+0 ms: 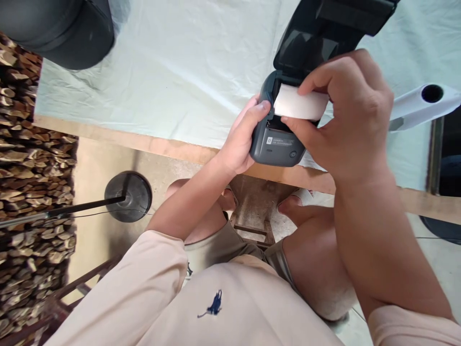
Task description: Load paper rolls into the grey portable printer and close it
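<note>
A dark grey label printer (pixel 275 149) is held up at the table's near edge, its lid (pixel 306 43) swung open away from me. My left hand (pixel 245 129) grips the printer's left side, the thumb on the rim of its paper bay. A white paper roll (pixel 300 103) lies partly inside that bay. My right hand (pixel 345 110) pinches the roll between thumb and fingers from the right. On the printer's front, a small label and a round power button face me. The underside of the printer is hidden.
A pale cloth covers the wooden table (pixel 162 86). A black cylindrical container (pixel 68 33) stands at the far left. To the right are a white object with a round dark hole (pixel 428 101) and a dark framed panel (pixel 450 154). A stand's round base (pixel 128 196) is on the floor near stacked firewood (pixel 39 182).
</note>
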### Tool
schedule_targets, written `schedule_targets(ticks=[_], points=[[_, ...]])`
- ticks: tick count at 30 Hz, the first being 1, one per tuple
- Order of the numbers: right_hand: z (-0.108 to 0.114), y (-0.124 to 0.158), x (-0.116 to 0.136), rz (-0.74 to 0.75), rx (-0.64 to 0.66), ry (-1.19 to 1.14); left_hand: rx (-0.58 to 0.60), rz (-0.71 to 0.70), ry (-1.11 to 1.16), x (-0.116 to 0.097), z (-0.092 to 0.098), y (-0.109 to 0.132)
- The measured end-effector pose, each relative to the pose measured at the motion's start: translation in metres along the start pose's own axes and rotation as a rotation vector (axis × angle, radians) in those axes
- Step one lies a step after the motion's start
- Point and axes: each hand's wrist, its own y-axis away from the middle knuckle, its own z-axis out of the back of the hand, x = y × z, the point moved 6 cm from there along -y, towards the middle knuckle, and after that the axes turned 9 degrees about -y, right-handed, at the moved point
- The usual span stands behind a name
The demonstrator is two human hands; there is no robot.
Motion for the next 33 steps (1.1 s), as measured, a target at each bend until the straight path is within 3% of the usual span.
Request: schedule_targets(ticks=[8,14,20,26,33], points=[[0.007,0.005,-0.011,0.121,-0.194,-0.366,0.006,0.023,-0.007,0.003,0.005,-0.003],[-0.003,0.005,-0.012,0.227,-0.082,-0.295,0.045,-0.024,0.043,-0.001,0.001,-0.002],[0.003,0.005,-0.011,0.196,-0.107,-0.202,0.058,-0.005,0.073,0.0,0.0,-0.002],[0.007,0.001,-0.015,0.116,0.152,-0.11,0.043,-0.012,0.009,-0.002,-0.001,0.001],[0.027,0.0,-0.02,0.019,0.031,-0.166,0.066,-0.006,0.02,0.003,0.004,-0.004]])
